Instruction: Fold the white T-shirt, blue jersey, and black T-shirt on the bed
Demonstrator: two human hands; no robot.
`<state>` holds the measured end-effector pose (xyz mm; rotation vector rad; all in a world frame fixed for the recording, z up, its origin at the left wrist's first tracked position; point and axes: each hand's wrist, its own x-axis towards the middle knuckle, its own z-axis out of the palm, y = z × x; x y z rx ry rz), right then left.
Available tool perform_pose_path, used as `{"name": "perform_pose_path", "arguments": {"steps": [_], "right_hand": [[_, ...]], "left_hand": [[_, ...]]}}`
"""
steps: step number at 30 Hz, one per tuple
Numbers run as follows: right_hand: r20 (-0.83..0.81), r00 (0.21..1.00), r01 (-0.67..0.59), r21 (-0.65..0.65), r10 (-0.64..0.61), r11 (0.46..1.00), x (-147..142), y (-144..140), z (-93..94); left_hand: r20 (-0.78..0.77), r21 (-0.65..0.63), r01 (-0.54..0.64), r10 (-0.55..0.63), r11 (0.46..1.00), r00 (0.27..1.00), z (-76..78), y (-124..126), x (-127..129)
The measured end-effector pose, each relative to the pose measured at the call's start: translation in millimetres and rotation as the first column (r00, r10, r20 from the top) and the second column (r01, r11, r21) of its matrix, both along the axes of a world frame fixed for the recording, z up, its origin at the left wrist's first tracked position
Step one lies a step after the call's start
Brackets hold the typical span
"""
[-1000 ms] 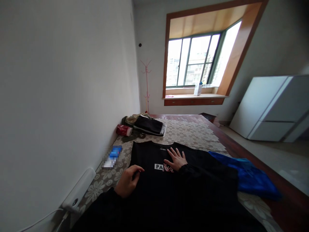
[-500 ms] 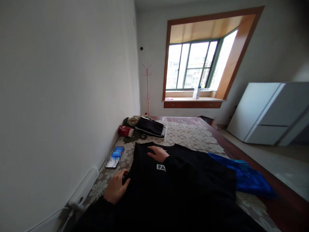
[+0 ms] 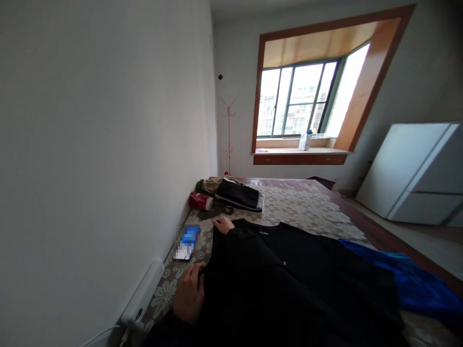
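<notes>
A black T-shirt (image 3: 307, 246) lies spread out, its neckline facing the far side. My left hand (image 3: 190, 293) is closed on the shirt's left edge, fingers curled and thumb against the dark cloth. Farther up, my right hand (image 3: 223, 225) pinches the shirt at its far left shoulder corner. My right sleeve crosses the chest and hides most of the print there. Small light lettering shows inside the neckline.
A patterned cloth (image 3: 300, 202) covers the table. Beyond the shirt lie folded dark clothes (image 3: 238, 193) and a red packet (image 3: 200, 201). A phone (image 3: 187, 243) and a white power strip (image 3: 144, 291) sit along the left wall. Blue fabric (image 3: 408, 274) lies at right.
My right hand has moved left from the shirt's chest to its far left shoulder corner and closed there. My left hand has closed on the left edge. The view has turned slightly left.
</notes>
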<state>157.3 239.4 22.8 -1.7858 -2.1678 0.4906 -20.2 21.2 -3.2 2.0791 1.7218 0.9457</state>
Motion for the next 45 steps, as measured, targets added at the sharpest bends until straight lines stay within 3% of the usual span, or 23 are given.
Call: {"name": "perform_pose_path", "arguments": {"steps": [6,9,13,18,21,24,27,33,36,40,43,45], "right_hand": [[0.041,0.998,0.033,0.087,-0.037,0.996,-2,-2,-7.6],[0.071,0.997,-0.003,0.145,-0.007,0.989,-6,-7,-11.1],[0.123,0.991,-0.081,0.199,0.057,0.977,-11,-13,-13.8],[0.170,0.982,-0.121,0.201,0.086,0.972,-13,-17,-4.2],[0.172,0.979,-0.144,0.208,0.109,0.967,-9,-31,3.0],[0.154,0.975,-0.194,0.221,0.162,0.956,-3,-59,0.6],[0.127,0.969,-0.235,0.190,0.214,0.953,-3,-90,-13.7],[0.034,0.976,-0.218,0.112,0.215,0.970,-8,-113,-36.2],[-0.033,0.972,-0.231,0.091,0.235,0.969,-5,-109,-31.8],[-0.145,0.957,-0.243,0.071,0.251,0.968,2,-107,-18.8],[-0.222,0.956,-0.182,0.052,0.190,0.982,21,-117,-10.9],[-0.258,0.953,-0.150,0.048,0.157,0.988,47,-133,-8.0]], "left_hand": [[-0.033,0.018,-0.052,0.052,0.999,0.998,5.9,-3,-1],[-0.056,0.054,0.019,-0.016,0.998,0.998,7.7,-4,-1],[-0.113,-0.014,0.065,-0.066,0.998,0.991,8.6,-4,1],[-0.157,-0.076,0.021,-0.033,0.997,0.987,10.7,-3,2],[-0.209,-0.037,0.005,-0.013,0.999,0.978,11.0,-4,1],[-0.279,0.051,0.144,-0.125,0.988,0.952,7.2,-3,2],[-0.351,0.014,0.302,-0.278,0.953,0.894,0.8,-2,4],[-0.389,-0.060,0.324,-0.321,0.944,0.863,3.2,-7,9],[-0.377,-0.077,0.230,-0.242,0.970,0.894,19.6,6,8],[-0.392,-0.026,-0.056,0.041,0.998,0.919,44.6,54,1],[-0.415,-0.031,-0.262,0.226,0.965,0.881,50.8,90,-7],[-0.440,-0.070,-0.352,0.288,0.933,0.851,48.5,106,-12]]}}
